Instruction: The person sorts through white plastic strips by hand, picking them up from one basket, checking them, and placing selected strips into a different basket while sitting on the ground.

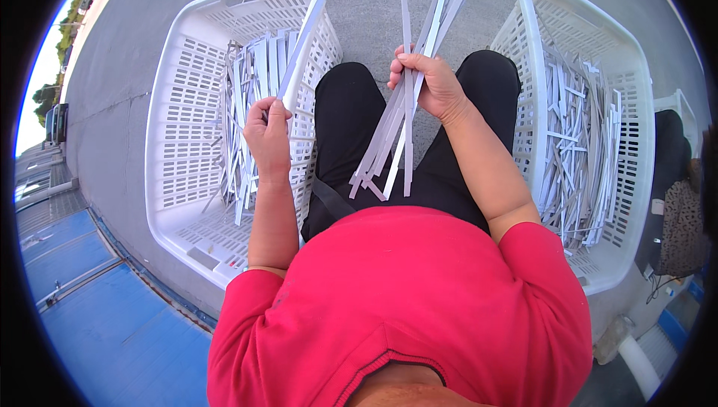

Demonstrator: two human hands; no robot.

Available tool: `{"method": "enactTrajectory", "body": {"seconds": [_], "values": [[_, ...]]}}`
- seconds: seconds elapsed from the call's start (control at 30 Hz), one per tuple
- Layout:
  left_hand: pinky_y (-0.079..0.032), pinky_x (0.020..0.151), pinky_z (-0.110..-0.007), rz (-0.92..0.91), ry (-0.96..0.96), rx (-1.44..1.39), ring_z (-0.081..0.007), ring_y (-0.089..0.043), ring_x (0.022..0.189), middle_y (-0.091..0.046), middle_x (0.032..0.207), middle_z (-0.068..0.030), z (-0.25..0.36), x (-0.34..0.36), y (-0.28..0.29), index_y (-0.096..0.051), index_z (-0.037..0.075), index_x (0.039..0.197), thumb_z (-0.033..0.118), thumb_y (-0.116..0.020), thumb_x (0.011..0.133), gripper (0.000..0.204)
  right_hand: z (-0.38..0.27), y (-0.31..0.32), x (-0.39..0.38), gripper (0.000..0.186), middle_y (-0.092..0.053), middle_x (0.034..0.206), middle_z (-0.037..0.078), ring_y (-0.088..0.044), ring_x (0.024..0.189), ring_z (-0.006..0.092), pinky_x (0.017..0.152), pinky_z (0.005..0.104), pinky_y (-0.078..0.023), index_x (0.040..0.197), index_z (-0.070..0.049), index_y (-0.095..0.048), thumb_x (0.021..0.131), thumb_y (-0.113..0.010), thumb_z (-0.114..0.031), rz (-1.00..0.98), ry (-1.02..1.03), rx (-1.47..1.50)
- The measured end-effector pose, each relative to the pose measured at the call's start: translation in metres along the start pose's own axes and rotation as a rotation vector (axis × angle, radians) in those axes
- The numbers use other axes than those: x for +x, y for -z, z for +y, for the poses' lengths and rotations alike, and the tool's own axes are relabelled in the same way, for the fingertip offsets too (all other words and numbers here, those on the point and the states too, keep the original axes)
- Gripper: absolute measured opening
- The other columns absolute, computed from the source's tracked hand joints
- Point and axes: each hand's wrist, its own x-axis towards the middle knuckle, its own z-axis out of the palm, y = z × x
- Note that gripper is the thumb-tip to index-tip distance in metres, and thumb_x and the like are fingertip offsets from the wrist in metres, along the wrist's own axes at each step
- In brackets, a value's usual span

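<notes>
My left hand (pixel 268 132) pinches one long flat strip (pixel 310 29), pale grey, near its lower end; the strip slants up over the inner rim of the left basket (pixel 166 100). My right hand (pixel 432 81) is closed round a loose bundle of similar strips (pixel 389 130), whose ends fan out above the fist and down over my lap. White and grey strips (pixel 254 100) lie in the left basket, mostly lengthwise. More strips (pixel 572 145) fill part of the right basket (pixel 636 85) in a tangled heap. What the strips are made of I cannot tell.
Both white slotted plastic baskets stand close beside my legs (pixel 348 119) on a grey concrete floor (pixel 112 130). Blue panels (pixel 97 295) lie at the lower left. To the far right are a leopard-patterned cloth (pixel 682 220) and a white chair-like frame (pixel 677 100).
</notes>
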Motion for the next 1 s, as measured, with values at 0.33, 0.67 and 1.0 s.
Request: {"method": "enactTrajectory", "body": {"seconds": [0.33,0.67,1.0], "values": [[-0.026,0.038,-0.018,0.202,0.252,-0.049,-0.0031,-0.034,0.046,-0.056,0.073,-0.0050,-0.059,0.025,0.118,-0.052,0.000,0.102,0.013,-0.055,0.086,0.021,0.003,0.007,0.003,0.021,-0.057,0.074,0.010,-0.058,0.063,0.0191,0.063,0.0344,-0.050,0.100,0.001,-0.047,0.081,-0.053,-0.006,0.104,0.037,0.083],[-0.046,0.058,-0.024,0.269,0.582,-0.240,-0.0134,-0.053,0.070,-0.056,0.099,-0.0148,-0.121,0.018,0.158,-0.038,-0.002,0.121,-0.004,-0.044,0.080,0.041,0.004,0.012,0.004,0.022,-0.057,0.074,0.011,-0.057,0.064,0.0193,0.063,0.0349,-0.049,0.100,0.001,-0.047,0.080,-0.053,-0.005,0.187,0.050,0.042],[-0.040,0.093,-0.037,0.234,0.024,-0.480,-0.0274,-0.048,0.115,-0.049,0.123,-0.0174,-0.051,0.055,0.133,-0.050,0.005,0.099,-0.006,-0.040,0.085,0.020,0.008,0.018,0.006,0.017,-0.058,0.074,0.009,-0.057,0.064,0.0187,0.062,0.0342,-0.049,0.095,-0.001,-0.051,0.080,-0.055,-0.006,0.240,0.052,0.030]]}}
